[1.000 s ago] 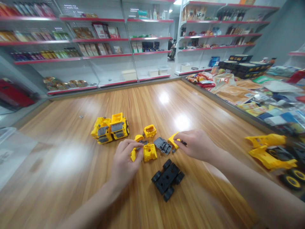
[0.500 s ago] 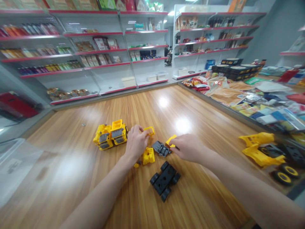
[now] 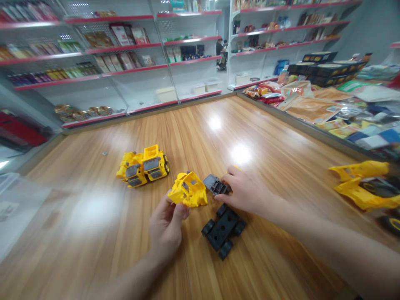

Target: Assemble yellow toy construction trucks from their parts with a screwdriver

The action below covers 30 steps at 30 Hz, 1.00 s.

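In the head view, my left hand pinches a yellow toy truck body by its near left edge, thumb on the near side. My right hand is closed around the right end of a grey toy truck part, thumb and fingers on either side of it. A bit of a yellow piece peeks out behind my right hand, mostly covered. Nearer to me, a black wheeled chassis lies on the table, below the grey part and apart from both hands.
Two yellow toy trucks stand side by side to the left. More yellow toy vehicle parts lie at the right edge. A clear plastic container is at far left. Packaged goods cover the right side, with stocked shelves behind.
My left hand has come nearer and now holds the yellow body that lay on the table. My right hand has shifted from the small yellow piece to the grey part. The view has tilted down.
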### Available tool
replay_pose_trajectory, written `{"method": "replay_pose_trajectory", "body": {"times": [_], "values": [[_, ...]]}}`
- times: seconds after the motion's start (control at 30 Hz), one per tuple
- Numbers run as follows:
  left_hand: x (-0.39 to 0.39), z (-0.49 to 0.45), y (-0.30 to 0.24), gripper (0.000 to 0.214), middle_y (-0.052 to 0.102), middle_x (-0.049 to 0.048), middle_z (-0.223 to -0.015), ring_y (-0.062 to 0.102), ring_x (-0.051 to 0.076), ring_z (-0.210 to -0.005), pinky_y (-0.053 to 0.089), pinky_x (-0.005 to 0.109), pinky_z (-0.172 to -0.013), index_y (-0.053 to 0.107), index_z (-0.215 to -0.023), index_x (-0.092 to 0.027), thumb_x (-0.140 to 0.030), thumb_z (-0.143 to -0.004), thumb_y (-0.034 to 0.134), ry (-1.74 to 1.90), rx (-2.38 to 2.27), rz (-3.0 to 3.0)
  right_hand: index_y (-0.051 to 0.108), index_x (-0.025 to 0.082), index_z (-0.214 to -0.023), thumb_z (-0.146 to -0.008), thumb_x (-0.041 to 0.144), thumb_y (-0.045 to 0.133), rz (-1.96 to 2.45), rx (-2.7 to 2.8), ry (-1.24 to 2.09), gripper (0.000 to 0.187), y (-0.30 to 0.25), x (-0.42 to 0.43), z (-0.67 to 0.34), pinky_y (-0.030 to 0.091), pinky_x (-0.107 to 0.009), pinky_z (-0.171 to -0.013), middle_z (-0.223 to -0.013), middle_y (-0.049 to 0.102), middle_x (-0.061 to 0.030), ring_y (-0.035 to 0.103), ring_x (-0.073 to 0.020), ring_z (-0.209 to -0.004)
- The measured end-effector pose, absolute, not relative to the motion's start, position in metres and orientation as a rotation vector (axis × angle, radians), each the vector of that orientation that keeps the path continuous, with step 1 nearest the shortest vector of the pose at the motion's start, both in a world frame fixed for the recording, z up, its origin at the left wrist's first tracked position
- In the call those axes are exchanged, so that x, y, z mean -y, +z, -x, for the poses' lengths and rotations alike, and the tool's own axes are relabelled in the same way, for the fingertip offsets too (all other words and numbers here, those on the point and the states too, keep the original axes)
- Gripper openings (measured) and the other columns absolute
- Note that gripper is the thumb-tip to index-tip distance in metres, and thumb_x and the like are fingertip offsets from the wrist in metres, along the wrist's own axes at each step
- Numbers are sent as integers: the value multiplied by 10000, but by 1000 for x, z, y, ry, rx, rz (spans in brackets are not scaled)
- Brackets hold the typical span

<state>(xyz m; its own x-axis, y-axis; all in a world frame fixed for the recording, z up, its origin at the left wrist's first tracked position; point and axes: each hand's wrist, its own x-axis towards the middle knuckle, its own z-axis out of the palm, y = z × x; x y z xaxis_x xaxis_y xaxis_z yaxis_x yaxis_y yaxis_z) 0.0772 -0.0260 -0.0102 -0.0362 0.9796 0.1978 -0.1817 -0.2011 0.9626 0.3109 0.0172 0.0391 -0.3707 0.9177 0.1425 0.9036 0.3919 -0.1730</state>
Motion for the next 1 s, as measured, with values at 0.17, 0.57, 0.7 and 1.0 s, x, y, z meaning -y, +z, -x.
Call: {"method": "replay_pose_trajectory", "body": {"times": [0.17,0.57,0.7,1.0], "values": [[21,-79,-6,206,591,32,-783,490,89,-601,418,207,-558,633,-983,-154,-340,-894,638,1393,-956,-1160,663,199,-952,-821,499,669,1588,2477,47,328,36,-19,-313,439,-314,-640,-963,624,-73,626,-238,-805],[25,-80,-8,217,579,32,-796,471,91,-627,410,186,-546,651,-996,-154,-337,-879,656,1372,-962,-1145,644,198,-949,-906,285,635,1437,2455,153,97,43,-22,-321,449,-294,-691,-906,643,-29,624,-194,-827],[25,-81,-7,184,557,27,-832,461,84,-633,403,183,-548,633,-997,-167,-329,-913,609,1429,-907,-1153,621,174,-983,-894,186,629,1152,2225,222,91,47,-15,-320,467,-293,-711,-911,631,-42,612,-177,-825],[31,-81,-3,144,560,39,-859,542,100,-636,456,217,-566,592,-999,-170,-282,-971,507,1300,-790,-1268,617,159,-1108,-866,79,598,724,2152,209,255,51,2,-310,523,-293,-703,-978,654,-91,633,-184,-859]]}}
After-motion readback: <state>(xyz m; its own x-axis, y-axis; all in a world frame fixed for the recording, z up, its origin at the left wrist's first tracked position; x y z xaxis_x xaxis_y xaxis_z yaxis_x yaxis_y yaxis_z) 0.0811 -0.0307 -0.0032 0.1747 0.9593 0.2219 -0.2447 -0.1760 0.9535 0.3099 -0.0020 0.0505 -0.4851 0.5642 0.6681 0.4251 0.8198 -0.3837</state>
